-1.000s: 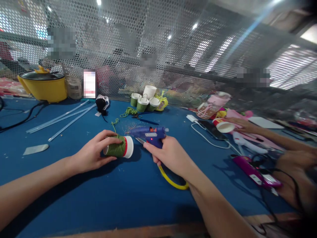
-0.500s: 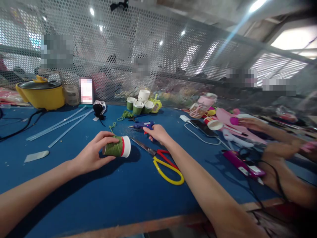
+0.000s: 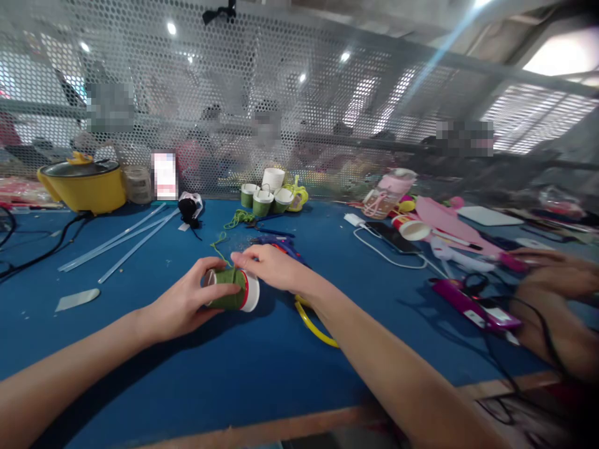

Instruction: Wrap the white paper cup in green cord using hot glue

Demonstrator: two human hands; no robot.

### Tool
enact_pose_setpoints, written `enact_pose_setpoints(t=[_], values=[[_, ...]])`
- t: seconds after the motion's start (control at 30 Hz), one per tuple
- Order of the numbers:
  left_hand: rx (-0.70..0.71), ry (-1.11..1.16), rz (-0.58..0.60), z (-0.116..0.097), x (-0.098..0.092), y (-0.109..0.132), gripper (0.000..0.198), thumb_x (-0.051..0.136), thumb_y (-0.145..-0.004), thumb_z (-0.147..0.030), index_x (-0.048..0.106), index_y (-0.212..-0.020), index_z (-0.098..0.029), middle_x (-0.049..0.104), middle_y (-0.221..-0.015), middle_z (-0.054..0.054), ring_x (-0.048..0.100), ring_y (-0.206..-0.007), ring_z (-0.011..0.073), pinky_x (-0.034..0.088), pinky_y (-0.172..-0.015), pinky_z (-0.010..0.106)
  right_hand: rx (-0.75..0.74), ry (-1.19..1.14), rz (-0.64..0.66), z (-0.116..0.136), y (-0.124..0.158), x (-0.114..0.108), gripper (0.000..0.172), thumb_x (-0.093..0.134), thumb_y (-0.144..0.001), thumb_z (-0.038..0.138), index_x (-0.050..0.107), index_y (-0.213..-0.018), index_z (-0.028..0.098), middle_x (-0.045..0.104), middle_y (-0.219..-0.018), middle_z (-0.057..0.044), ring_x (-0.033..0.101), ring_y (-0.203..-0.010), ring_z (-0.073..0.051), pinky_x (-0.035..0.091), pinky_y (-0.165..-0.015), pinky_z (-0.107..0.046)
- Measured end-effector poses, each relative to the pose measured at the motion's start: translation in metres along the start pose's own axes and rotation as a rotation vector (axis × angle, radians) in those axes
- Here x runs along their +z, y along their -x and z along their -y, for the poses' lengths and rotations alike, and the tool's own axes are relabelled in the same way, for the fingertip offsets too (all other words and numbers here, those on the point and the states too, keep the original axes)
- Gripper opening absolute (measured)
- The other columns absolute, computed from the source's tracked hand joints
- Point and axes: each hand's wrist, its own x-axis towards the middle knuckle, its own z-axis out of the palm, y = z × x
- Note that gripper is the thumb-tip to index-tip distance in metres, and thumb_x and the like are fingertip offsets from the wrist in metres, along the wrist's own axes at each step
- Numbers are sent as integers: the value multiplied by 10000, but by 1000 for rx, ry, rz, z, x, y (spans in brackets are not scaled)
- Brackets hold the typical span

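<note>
My left hand (image 3: pixel 185 299) is wrapped round a paper cup (image 3: pixel 226 298) that lies on its side just above the table. Green yarn covers the cup's wall, with a red band and a white rim at its right end. At the cup's upper side, my right hand (image 3: pixel 276 267) has its fingertips closed on the green yarn (image 3: pixel 219 244), partly hidden by the fingers. Behind that hand lies a blue glue gun (image 3: pixel 286 245), apart from the fingers. Under my right forearm shows a yellow handle of the scissors (image 3: pixel 316 329); their blades are hidden.
Several green-wrapped cups (image 3: pixel 262 203) stand at the back by the mesh. Clear glue sticks (image 3: pixel 135 252) and a yellow pot (image 3: pixel 91 187) are at left. Rightward lie a phone (image 3: pixel 392 237), a purple power strip (image 3: pixel 472 305) and another person's arm (image 3: pixel 556 299).
My right hand has left the glue gun and come left to the yarn on the cup. The cup has moved slightly right in my left hand. The other person's hand has drawn back.
</note>
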Motion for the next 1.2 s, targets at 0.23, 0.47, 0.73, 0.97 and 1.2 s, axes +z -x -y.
enact_pose_setpoints(t=[0.23,0.47,0.73,0.97,1.2], values=[[50,-19,22,-1,-1,-1,327,505,-858,-133,490,-1169,-234,341,-1188,112,469,-1069,244,493,-874,393,62,-43,-71,12,8,7,227,572,-778,336,617,-832,120,645,-802,-55,539,-674,-129,382,-580,-227],[59,-22,30,1,1,0,320,481,-866,-119,477,-1164,-238,326,-1199,112,443,-1085,248,484,-873,403,16,-55,-102,18,13,10,71,575,-747,190,585,-694,144,623,-820,-52,552,-751,-142,407,-682,-257],[-104,172,-25,-1,-1,0,492,594,-815,-206,389,-1263,-218,407,-1160,116,469,-1068,242,463,-901,395,-17,-311,-280,1,10,13,82,555,-765,218,533,-707,164,593,-693,-8,538,-645,-123,424,-625,-267],[-300,471,-45,-2,1,-3,447,651,-763,-319,479,-1159,-204,495,-1077,86,550,-985,220,508,-821,336,-56,-681,-333,-12,5,8,130,630,-687,188,583,-808,178,593,-728,20,566,-694,-105,443,-700,-266],[-425,525,69,-6,0,-3,446,655,-741,-366,495,-1110,-174,595,-1011,70,603,-853,204,515,-735,323,-74,-710,-381,-13,4,9,82,637,-683,200,615,-761,186,590,-711,28,525,-638,-91,442,-687,-267]])
